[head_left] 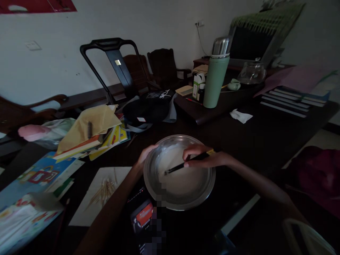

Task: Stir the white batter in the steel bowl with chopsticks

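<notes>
A wide metal bowl (pixel 212 182) rests on the dark table, with a pale, whitish mixture (pixel 183 182) inside. My left hand (pixel 146 154) grips the bowl's left rim; some of its fingers are out of sight. Over the bowl, my right hand (pixel 199 156) is closed around black chopsticks (pixel 175 168) with a gold band near the upper end. Their tips slant down to the left and meet the mixture. Just below the bowl lies a phone (pixel 142 216) with a lit screen, partly blurred out. Thin wooden sticks (pixel 105 191) lie on a white sheet (pixel 82 209) beside my left forearm.
Books (pixel 108 141) and a yellow envelope (pixel 90 124) are piled at left, near a tissue pack (pixel 29 219). A black bag (pixel 148 108) lies behind the bowl. A green thermos (pixel 216 81), crumpled tissue (pixel 241 115) and stacked books (pixel 287 101) stand farther right.
</notes>
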A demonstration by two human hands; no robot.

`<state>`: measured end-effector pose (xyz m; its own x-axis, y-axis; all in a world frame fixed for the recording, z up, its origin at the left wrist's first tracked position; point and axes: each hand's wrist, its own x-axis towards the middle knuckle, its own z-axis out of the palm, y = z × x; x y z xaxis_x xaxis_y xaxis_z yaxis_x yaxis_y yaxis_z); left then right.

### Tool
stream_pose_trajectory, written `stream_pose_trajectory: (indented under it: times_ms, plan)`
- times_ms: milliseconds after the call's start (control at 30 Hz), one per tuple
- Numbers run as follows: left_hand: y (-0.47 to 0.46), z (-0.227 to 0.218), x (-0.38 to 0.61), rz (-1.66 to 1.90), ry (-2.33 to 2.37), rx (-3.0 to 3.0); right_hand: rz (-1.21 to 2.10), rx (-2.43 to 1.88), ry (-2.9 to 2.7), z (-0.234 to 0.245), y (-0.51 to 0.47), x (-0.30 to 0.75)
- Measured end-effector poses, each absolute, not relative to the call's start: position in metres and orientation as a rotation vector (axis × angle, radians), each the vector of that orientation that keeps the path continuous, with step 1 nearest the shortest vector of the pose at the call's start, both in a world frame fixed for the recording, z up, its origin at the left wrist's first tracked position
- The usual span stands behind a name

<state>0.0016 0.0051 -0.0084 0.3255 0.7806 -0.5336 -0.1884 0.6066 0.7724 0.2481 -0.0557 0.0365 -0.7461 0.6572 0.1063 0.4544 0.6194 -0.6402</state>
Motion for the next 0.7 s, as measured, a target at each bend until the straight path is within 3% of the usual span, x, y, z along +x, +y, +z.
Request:
stream_pose_trajectory:
  times_ms: [300, 567, 700]
  plan:
    - [0.004, -0.006, 0.001, 0.704, 1.043, 0.640, 0.662, -1.181, -2.354, 0.051, -0.051, 0.286]
    - [0.005, -0.007, 0.001, 0.675, 1.030, 0.617, 0.912, -0.895, -2.547, 0.059, -0.054, 0.284]
    - [0.007, -0.010, 0.001, 0.684, 1.044, 0.629, 0.883, -0.828, -2.567, 0.046, -0.055, 0.258]
